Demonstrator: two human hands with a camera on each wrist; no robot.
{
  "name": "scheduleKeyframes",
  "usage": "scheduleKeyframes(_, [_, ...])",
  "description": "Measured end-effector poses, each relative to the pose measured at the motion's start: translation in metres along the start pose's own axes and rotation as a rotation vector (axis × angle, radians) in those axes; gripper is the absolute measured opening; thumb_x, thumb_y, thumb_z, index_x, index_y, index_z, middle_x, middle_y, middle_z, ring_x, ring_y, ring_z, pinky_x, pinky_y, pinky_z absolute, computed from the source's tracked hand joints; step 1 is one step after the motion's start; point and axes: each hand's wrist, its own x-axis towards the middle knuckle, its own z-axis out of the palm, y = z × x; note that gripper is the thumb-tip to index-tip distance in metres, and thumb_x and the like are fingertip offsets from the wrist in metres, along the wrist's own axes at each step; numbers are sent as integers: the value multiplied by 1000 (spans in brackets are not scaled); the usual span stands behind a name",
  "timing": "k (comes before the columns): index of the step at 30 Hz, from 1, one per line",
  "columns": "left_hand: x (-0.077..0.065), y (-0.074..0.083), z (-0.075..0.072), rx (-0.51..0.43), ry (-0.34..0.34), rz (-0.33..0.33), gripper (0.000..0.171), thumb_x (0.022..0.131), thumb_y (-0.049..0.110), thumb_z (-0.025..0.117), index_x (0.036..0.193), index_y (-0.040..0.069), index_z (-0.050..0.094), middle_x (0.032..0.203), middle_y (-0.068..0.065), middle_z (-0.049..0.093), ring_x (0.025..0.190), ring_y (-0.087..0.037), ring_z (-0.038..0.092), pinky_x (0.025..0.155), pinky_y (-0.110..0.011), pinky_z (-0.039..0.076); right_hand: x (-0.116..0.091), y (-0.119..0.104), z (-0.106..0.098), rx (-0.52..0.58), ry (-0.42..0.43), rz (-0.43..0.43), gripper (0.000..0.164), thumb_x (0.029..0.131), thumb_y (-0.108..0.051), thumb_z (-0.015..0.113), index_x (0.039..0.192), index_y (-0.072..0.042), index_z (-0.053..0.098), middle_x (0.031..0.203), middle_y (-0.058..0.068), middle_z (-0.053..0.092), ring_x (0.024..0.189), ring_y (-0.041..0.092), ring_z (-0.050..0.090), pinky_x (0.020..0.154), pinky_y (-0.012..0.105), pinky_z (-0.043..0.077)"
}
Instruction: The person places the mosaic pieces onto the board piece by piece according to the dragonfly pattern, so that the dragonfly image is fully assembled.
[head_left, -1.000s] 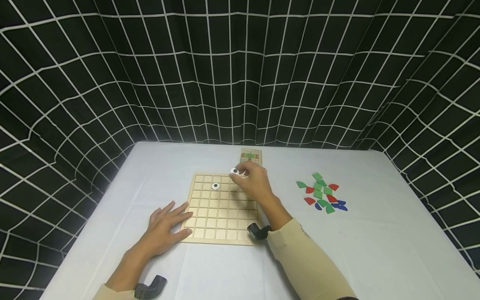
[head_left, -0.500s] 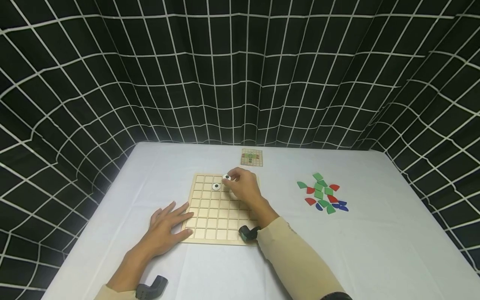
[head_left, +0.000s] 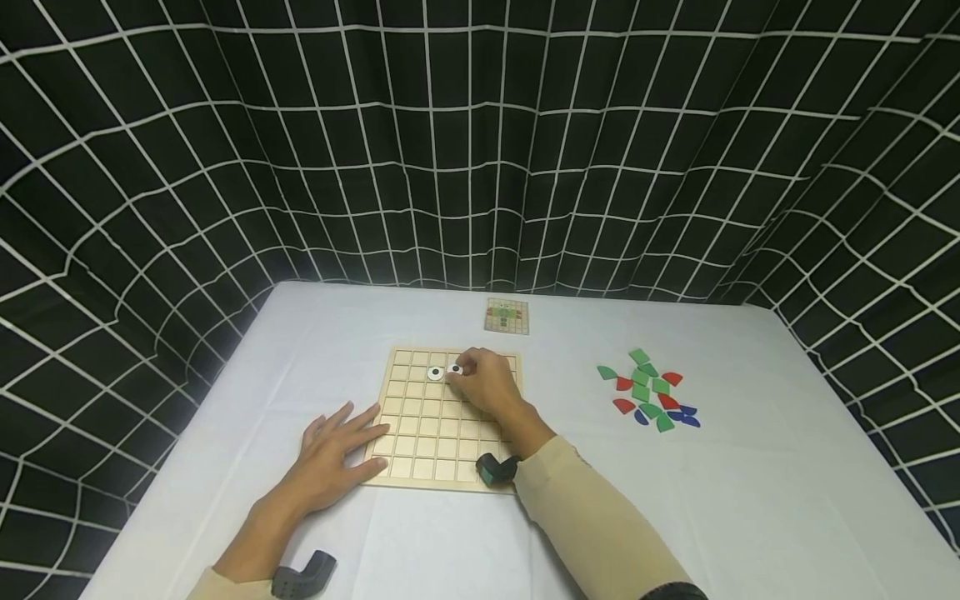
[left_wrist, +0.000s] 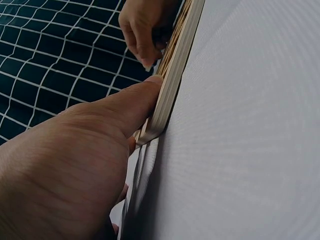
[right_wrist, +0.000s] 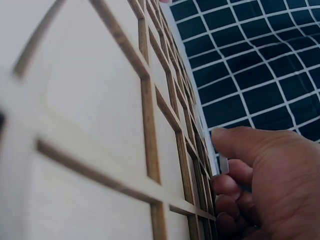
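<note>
A wooden grid board (head_left: 423, 446) with square recesses lies on the white table. One round white eye piece (head_left: 436, 374) with a black pupil sits in a cell of its second row. Just right of it, my right hand (head_left: 486, 383) pinches a second eye piece (head_left: 454, 368) between thumb and fingers, low over the board. In the right wrist view only the pale edge of that held piece (right_wrist: 223, 164) shows by the thumb. My left hand (head_left: 333, 458) lies with spread, straight fingers at the board's left edge, its thumb (left_wrist: 142, 97) resting on the rim.
Behind the board lies a small pattern card (head_left: 507, 317) with a coloured figure on a grid. To the right is a loose group of flat green (head_left: 641, 392), red (head_left: 624, 407) and blue pieces (head_left: 690, 421). A black grid curtain (head_left: 480, 167) surrounds the table.
My right hand has moved left and down from near the card with the eye piece, to beside the first eye piece. My left hand has stayed in place.
</note>
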Motion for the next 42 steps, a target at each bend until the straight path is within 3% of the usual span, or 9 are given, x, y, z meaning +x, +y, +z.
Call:
scheduleKeyframes(7, [0,1,-1,13,-8,-7,53,84,50,69,127,20,65,148,-2,42,141,-36,21,110,-60,1,0,-1,2,-84,-27,7,31,86,-31,74,108,-10,69,91,-3,60,89,16,58,78,31,51])
scheduleKeyframes(16, [0,2,-1,1,-4,-1,52,84,48,70,127,19,65,148,-3,42,141,-36,20,109,-60,0,2,-5,1,-129,-52,-6,36,87,-29,74,115,-8,68,89,-3,58,85,15,56,76,30,50])
scheduleKeyframes(24, [-3,0,3,-6,14,10,52,83,48,71,126,20,65,147,-3,43,140,-38,22,109,-61,1,1,-5,-6,-55,-89,-16,34,87,-27,73,116,-10,67,90,-2,60,82,15,57,70,30,51])
scheduleKeyframes(29, [-2,0,4,-9,29,18,52,83,48,71,126,20,66,147,-3,44,140,-38,23,108,-62,2,-3,-13,-31,5,-79,-76,35,88,-27,73,117,-10,66,90,1,58,77,17,56,62,30,50])
scheduleKeyframes(42, [0,2,1,0,19,14,51,83,46,71,126,20,65,147,-3,43,140,-37,22,109,-61,1,-35,-32,-121,-48,162,-279,34,84,-23,77,113,-8,69,101,9,65,90,28,58,72,41,50])
